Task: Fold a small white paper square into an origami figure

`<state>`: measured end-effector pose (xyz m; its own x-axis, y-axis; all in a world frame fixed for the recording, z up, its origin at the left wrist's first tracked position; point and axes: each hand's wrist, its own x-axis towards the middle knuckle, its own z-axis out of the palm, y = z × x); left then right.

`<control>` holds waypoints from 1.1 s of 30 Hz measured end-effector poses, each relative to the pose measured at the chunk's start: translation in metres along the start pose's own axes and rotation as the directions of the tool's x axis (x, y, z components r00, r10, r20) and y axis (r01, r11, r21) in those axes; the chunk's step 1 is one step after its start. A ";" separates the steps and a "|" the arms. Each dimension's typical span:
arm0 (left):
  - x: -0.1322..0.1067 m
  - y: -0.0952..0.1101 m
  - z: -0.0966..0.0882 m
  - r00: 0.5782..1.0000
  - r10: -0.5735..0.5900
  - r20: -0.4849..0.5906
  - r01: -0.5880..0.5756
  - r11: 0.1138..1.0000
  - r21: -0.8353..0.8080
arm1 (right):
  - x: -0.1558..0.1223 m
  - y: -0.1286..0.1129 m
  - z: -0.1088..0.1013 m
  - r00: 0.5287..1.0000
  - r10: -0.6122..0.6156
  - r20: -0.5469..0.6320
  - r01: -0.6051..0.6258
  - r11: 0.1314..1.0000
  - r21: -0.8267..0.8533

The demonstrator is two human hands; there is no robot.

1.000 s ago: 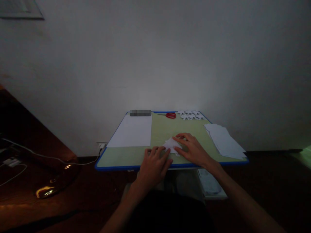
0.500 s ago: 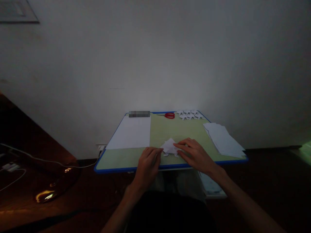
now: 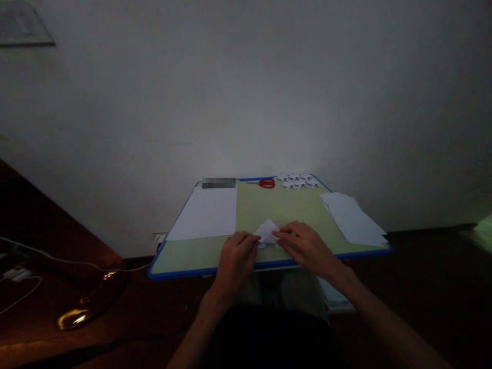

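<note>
Paper (image 3: 268, 231), part-folded to a point, is lying near the front of the surface (image 3: 192, 253); the left hand (image 3: 235, 259) and right hand (image 3: 305, 247) are pressing its 2 sides flat. Likely mid-crease; the next fold is calling for aligned edges.

Small white folded paper (image 3: 268, 231), seemingly pointed, flat on the mat.
</note>
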<state>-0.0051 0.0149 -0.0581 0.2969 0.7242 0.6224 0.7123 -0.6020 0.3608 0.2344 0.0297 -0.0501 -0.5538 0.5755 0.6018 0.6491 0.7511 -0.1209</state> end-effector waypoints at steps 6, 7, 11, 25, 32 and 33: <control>0.001 0.007 0.002 0.993 0.064 0.103 -0.075 0.991 0.107 | 0.002 -0.006 0.004 0.994 0.014 0.107 -0.007 0.998 -0.060; 0.001 0.009 0.002 0.988 0.073 0.138 -0.093 0.985 0.145 | 0.002 -0.009 0.005 0.992 0.024 0.123 -0.015 0.997 -0.072; -0.002 0.018 -0.001 0.969 0.068 0.239 -0.139 0.946 0.294 | 0.005 -0.020 -0.003 0.980 0.052 0.191 -0.036 0.996 -0.086; -0.003 0.034 -0.008 0.945 0.065 0.320 -0.161 0.945 0.284 | 0.007 -0.018 -0.025 0.945 0.020 0.327 -0.047 0.996 0.075; -0.008 0.042 0.001 0.973 0.000 0.232 -0.082 0.936 0.343 | 0.001 -0.005 -0.022 0.945 0.029 0.327 -0.087 0.983 0.163; -0.007 0.042 0.002 0.972 0.002 0.234 -0.085 0.935 0.344 | 0.001 -0.003 -0.020 0.947 0.025 0.321 -0.084 0.982 0.169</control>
<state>0.0243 -0.0149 -0.0480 0.4389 0.7816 0.4433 0.8596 -0.5089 0.0460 0.2422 0.0221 -0.0333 -0.6754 0.6676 0.3133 0.5953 0.7443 -0.3028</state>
